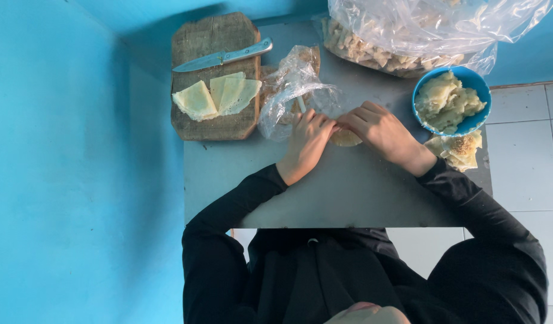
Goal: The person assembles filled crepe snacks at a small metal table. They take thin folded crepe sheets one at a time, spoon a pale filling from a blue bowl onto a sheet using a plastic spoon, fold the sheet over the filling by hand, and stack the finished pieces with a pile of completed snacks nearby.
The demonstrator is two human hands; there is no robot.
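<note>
My left hand [308,141] and my right hand [379,129] meet over a small pale piece of folded pastry sheet [346,139] on the grey table [324,192]. The fingers of both hands curl down onto it and hide most of it. A crumpled clear plastic bag [291,90] lies just beyond my left hand. To the right of my right hand stands a blue bowl [481,90] of pale mashed filling [447,103].
A wooden cutting board [210,45] at the table's back left carries a knife [224,57] and cut pastry sheets [219,96]. A large clear bag of folded pieces [408,36] sits at the back right. Crumpled pastry scraps [459,149] lie below the bowl. Blue walls [60,168] stand close on the left.
</note>
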